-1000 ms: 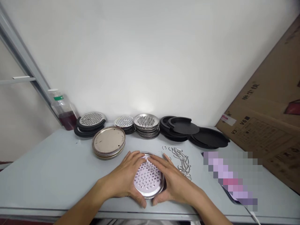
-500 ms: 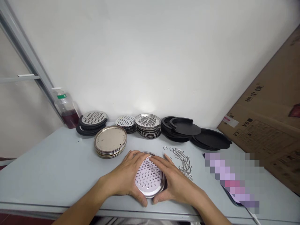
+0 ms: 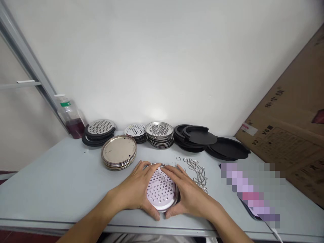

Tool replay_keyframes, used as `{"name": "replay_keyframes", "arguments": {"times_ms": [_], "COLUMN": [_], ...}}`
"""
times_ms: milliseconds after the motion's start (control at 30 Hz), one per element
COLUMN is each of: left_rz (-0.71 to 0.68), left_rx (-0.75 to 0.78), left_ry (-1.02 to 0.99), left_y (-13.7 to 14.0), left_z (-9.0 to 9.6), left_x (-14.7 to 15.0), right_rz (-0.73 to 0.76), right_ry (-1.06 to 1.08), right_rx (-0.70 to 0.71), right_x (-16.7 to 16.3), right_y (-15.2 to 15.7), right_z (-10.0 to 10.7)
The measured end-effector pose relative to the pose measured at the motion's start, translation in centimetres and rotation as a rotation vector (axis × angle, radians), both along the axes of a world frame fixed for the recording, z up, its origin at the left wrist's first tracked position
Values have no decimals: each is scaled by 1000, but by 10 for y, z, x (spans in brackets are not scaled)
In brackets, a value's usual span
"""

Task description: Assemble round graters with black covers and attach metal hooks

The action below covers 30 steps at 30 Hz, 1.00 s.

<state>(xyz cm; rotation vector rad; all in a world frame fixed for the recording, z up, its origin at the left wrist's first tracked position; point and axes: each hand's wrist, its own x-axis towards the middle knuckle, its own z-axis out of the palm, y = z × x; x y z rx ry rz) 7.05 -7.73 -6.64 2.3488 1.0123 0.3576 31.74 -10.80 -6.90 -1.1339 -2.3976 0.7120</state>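
Note:
A round metal grater disc [image 3: 162, 189], with rows of raised holes and a shiny rim, lies flat near the table's front edge. My left hand [image 3: 140, 189] curves round its left side, thumb at the near rim and fingers on the far rim. On the opposite side my right hand [image 3: 184, 192] grips it the same way, so both hands frame the disc. What lies under the disc is hidden. Just right of my right hand are several metal clips and rings [image 3: 199, 175]. Beyond my left hand stands a stack of plain round metal discs [image 3: 118, 150].
Along the wall stand perforated discs in black holders [image 3: 101, 127], a white grater stack [image 3: 136, 131], a metal grater stack [image 3: 159, 131], black round holders [image 3: 197, 136] and black trays [image 3: 229, 148]. A bottle [image 3: 73, 121] is at left. Right are a pixelated device [image 3: 253, 199] and a cardboard box [image 3: 283, 135].
The view has shifted very slightly. Both hands keep their hold round the grater disc, and nothing else has visibly moved.

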Motion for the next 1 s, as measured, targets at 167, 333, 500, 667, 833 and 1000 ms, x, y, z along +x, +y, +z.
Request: {"name": "replay_keyframes", "arguments": {"times_ms": [167, 333, 500, 667, 833, 1000], "left_rz": [-5, -3, -9, -31, -25, -21], "left_rx": [0, -2, -25, -8, -3, -18], "left_ry": [-4, -15, -55, -47, -5, -20], "left_y": [1, 0, -3, -3, -2, -3], "left_z": [-1, -2, 1, 4, 6, 5], "left_x": [0, -1, -1, -1, 0, 0], "right_rz": [-16, -21, -31, -34, -30, -35], "right_ry": [-6, -5, -11, -6, 4, -2], "right_rx": [-14, -17, -19, -33, -31, -43], "right_x": [0, -1, -1, -1, -1, -2], "right_y": [0, 0, -1, -2, -3, -3], "right_z": [-1, -2, -3, -1, 1, 0]}}
